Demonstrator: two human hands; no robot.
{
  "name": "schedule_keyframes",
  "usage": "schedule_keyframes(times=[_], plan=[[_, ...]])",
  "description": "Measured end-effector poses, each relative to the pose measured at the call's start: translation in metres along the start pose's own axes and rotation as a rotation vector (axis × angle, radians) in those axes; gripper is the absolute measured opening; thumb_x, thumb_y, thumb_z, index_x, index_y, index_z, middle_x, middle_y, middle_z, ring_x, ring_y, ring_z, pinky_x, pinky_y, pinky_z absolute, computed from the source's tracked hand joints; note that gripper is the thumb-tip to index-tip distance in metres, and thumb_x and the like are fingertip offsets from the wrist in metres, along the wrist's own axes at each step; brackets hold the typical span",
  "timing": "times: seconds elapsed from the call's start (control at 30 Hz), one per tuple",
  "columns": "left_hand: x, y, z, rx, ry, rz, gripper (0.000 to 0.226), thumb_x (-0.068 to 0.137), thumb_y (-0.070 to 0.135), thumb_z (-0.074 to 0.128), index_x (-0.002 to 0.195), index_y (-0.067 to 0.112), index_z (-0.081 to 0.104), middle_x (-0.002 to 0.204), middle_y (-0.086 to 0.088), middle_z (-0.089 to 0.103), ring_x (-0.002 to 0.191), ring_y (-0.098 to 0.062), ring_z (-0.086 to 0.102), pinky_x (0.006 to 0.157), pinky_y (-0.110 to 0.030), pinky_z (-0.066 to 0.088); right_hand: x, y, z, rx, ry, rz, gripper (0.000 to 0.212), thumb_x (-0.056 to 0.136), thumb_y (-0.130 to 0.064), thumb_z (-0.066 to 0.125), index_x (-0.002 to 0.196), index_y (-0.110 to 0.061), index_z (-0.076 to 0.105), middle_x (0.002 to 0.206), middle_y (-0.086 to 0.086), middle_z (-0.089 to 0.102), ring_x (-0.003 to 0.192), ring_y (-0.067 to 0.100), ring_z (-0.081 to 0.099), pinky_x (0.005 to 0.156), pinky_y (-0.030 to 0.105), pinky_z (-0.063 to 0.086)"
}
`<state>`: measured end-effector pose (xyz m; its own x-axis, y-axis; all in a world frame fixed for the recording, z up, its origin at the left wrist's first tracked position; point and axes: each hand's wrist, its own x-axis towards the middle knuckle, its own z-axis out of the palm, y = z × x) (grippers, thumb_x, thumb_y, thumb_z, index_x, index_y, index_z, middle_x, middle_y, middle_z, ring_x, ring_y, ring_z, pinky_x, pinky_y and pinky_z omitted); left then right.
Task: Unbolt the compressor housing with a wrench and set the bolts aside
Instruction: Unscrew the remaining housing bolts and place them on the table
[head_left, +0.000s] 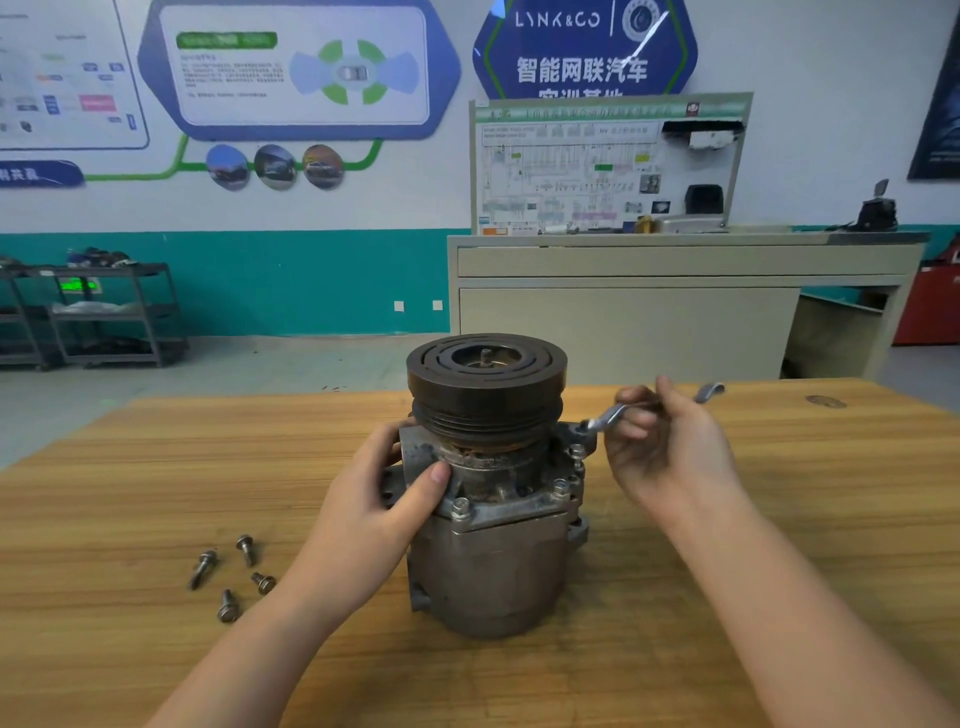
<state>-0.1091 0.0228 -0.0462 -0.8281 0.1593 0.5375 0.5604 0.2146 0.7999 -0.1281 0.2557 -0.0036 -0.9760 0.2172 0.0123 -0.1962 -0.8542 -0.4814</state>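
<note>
Standing upright near the middle of the table (779, 519), the compressor (488, 561) is carrying its dark grooved pulley (485, 384) on top, with a threaded shaft end showing in the hub. Below the pulley, the grey housing is looking worn and rust-stained, and a flanged plate is sitting on the smoother lower body.

I am reaching both forearms in from the near edge. My left hand (379, 499) is gripping the compressor on its left side, fingers wrapping round behind the flange and the thumb pressing across the front just under the pulley. My right hand (670, 447) is hovering just right of the housing, palm turned toward me, fingers curling round the wrench (623, 410). The wrench is lying nearly level, its left end meeting the top right corner of the flange and its other end sticking out past my fingers.

Three bolts (460, 506) are sitting in the flange along the front and right. Four loose bolts (247, 548) are lying on the table, left of my left wrist, well apart from the compressor.
</note>
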Motion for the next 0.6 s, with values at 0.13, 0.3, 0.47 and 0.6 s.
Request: schedule_keyframes(times=[0.13, 0.3, 0.47, 0.6], plan=[[0.000, 0.000, 0.000, -0.008, 0.009, -0.007, 0.035, 0.077, 0.053, 0.062, 0.109, 0.039, 0.058, 0.106, 0.024, 0.069, 0.100, 0.004, 0.064, 0.074, -0.010, 0.050, -0.004, -0.023, -0.012, -0.312, -0.144, -0.076, 0.028, 0.089, -0.030, 0.061, 0.067, -0.018, 0.049, 0.039, -0.008, 0.032, 0.026, 0.006, 0.022, 0.029, 0.016, 0.019], [0.000, -0.001, -0.001, 0.010, 0.006, -0.012, 0.044, 0.072, 0.062, 0.057, 0.111, 0.041, 0.058, 0.109, 0.023, 0.069, 0.104, 0.001, 0.064, 0.077, -0.014, 0.052, -0.019, -0.022, -0.014, -1.097, -0.434, -0.208, 0.031, 0.050, -0.042, 0.081, 0.073, -0.023, 0.070, 0.043, -0.004, 0.036, 0.038, 0.010, 0.028, 0.041, 0.024, 0.022], [0.000, 0.000, -0.002, 0.025, -0.001, -0.017, 0.040, 0.071, 0.065, 0.056, 0.108, 0.050, 0.057, 0.108, 0.025, 0.068, 0.103, 0.003, 0.063, 0.077, -0.017, 0.052, -0.020, -0.013, -0.014, -1.213, -0.499, -0.232, 0.019, 0.063, -0.022, 0.083, 0.072, -0.014, 0.069, 0.044, -0.007, 0.040, 0.040, 0.005, 0.035, 0.042, 0.011, 0.032], [-0.001, 0.001, -0.001, 0.013, 0.000, -0.006, 0.041, 0.073, 0.060, 0.058, 0.110, 0.042, 0.057, 0.107, 0.025, 0.069, 0.101, 0.003, 0.064, 0.076, -0.013, 0.052, -0.017, -0.013, -0.019, -1.224, -0.552, -0.207, 0.009, 0.082, -0.011, 0.073, 0.082, -0.019, 0.075, 0.041, -0.007, 0.041, 0.039, 0.008, 0.034, 0.046, 0.022, 0.029]])
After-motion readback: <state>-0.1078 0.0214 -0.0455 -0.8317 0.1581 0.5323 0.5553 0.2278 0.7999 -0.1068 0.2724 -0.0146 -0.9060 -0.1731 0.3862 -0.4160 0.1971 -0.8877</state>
